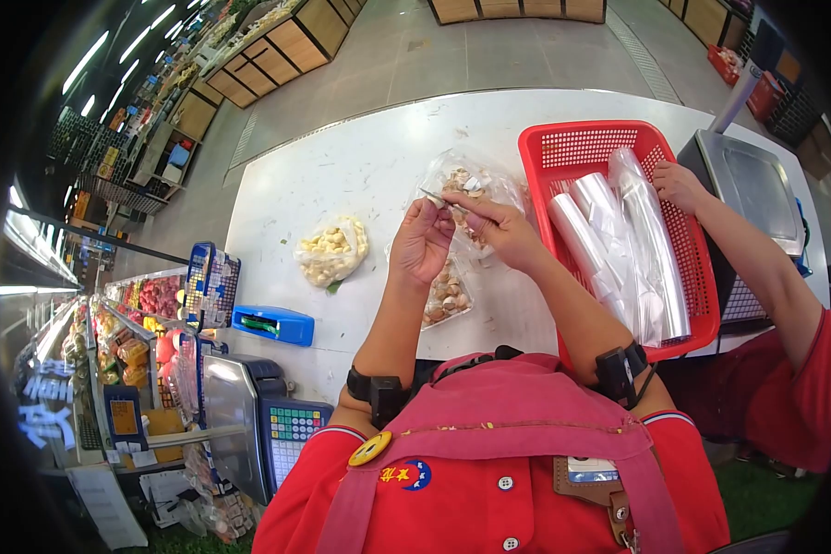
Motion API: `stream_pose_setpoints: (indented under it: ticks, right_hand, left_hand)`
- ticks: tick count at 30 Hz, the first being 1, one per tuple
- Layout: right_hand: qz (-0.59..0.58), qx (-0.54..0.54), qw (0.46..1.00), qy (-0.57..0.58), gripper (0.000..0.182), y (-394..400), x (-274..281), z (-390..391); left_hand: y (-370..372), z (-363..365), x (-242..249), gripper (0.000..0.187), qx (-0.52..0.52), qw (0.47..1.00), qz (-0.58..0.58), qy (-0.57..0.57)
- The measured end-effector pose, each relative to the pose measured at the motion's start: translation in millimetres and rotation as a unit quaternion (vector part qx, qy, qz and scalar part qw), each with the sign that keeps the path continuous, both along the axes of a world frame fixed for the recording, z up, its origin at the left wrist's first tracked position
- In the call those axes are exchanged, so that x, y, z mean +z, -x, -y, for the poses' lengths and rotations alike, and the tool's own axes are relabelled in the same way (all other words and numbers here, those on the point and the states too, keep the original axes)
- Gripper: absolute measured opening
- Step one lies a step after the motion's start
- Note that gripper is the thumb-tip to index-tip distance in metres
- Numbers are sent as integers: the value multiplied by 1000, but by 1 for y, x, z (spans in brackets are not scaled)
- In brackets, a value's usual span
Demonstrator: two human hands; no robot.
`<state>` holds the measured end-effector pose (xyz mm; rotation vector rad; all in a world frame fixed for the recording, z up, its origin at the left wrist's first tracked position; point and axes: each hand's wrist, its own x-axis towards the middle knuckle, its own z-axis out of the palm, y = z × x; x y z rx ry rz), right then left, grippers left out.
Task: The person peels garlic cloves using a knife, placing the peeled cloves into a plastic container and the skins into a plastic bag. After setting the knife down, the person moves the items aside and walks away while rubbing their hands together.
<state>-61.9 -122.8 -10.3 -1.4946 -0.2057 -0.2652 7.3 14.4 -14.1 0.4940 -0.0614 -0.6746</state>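
Observation:
My left hand (422, 238) is pinched up in front of me, above the white table (277, 212). A small pale piece, apparently a garlic clove, is held in its fingertips, mostly hidden. Close beside it, my right hand (508, 235) grips a small knife (430, 195), with the blade tip pointing toward the left fingers. Beneath and behind both hands lies a clear plastic bag (503, 185) with brownish unpeeled garlic cloves (448, 297). Farther left sits a clear bag of pale peeled garlic cloves (331, 251), with a green leaf bit at its lower edge.
To the right, a red basket (549, 136) holds rolls of clear plastic bags (651, 249). Another person's hand (681, 187) rests at its right rim. A blue dispenser (273, 325) and a weighing scale (291, 425) stand left; another metal-topped machine (748, 189) stands far right.

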Motion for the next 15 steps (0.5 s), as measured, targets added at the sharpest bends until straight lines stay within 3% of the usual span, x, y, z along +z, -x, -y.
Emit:
stream_pose_setpoints:
  ticks: [2,4,5,7,8,10,15]
  right_hand:
    - [-8,15,998,-60,36,1,0,4]
    - [-186,93,957,-203,35,6,5,13]
    - [-186,94,957,-203,35,5,8,13]
    - [-256,-24,950,-177,35,2,12,14]
    - [-254,-24,951,-175,35,1,11,14]
    - [-13,6,999,-40,37,1,8,12]
    - [15,23,999,17,37,3,5,5]
  left_hand:
    - [-1,0,-2,9,-5,1000,10,-3]
    - [-4,-1,-5,17,-33,998,34,28]
    - [-4,-2,-6,17,-32,998,34,29]
    - [-2,-2,-2,19,-23,999,31,-2]
    - [-1,-1,2,19,-23,999,34,0]
    - [2,2,10,12,31,998,-13,-51]
    - [-3,-3,-5,14,6,1000,11,-10]
